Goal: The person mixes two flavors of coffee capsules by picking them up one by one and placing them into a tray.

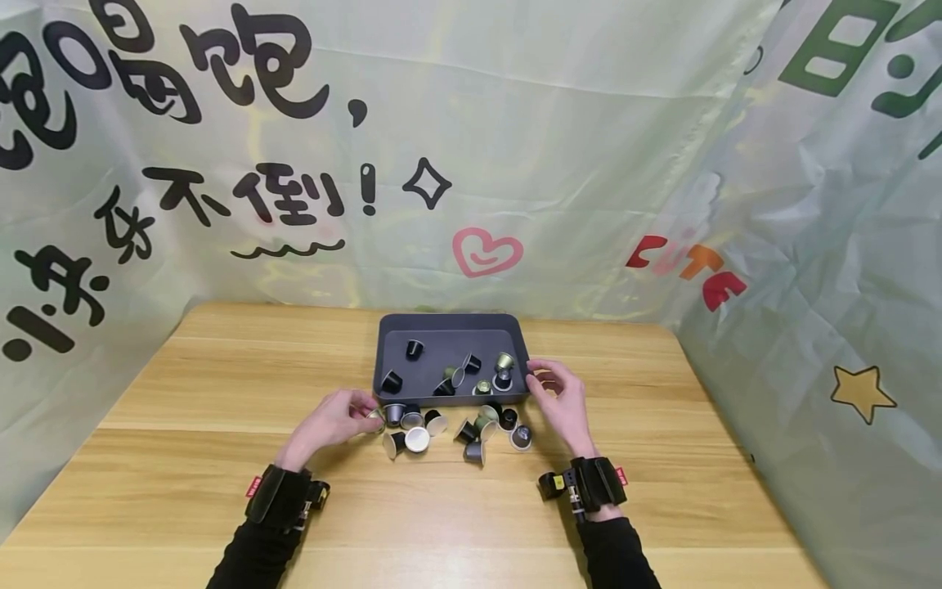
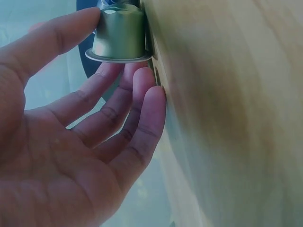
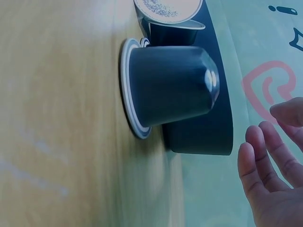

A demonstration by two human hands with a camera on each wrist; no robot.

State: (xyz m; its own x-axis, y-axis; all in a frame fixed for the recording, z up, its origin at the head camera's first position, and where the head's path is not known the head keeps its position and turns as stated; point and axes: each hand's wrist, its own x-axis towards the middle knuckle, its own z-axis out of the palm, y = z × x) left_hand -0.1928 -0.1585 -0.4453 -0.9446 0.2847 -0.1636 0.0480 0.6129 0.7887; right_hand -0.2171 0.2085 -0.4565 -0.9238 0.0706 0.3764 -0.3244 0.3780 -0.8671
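My left hand (image 1: 340, 419) is at the left end of a loose row of coffee capsules, by the tray's front left corner. It pinches a light green coffee capsule (image 2: 119, 35); the thumb tip lies against its side and the other fingers reach behind its rim. My right hand (image 1: 562, 397) is beside the right edge of the dark grey tray (image 1: 449, 321), fingers loosely bent and holding nothing. A dark capsule (image 3: 170, 87) stands rim down on the table near that wrist. Inside the tray are several capsules, among them a black one (image 1: 414, 350) and a gold-green one (image 1: 504, 361).
In front of the tray lie more capsules, including a white-lidded one (image 1: 417, 440), a grey one on its side (image 1: 474, 452) and a dark one (image 1: 521, 437). The wooden table (image 1: 257, 352) ends at a printed cloth backdrop (image 1: 589, 164) behind and to the sides.
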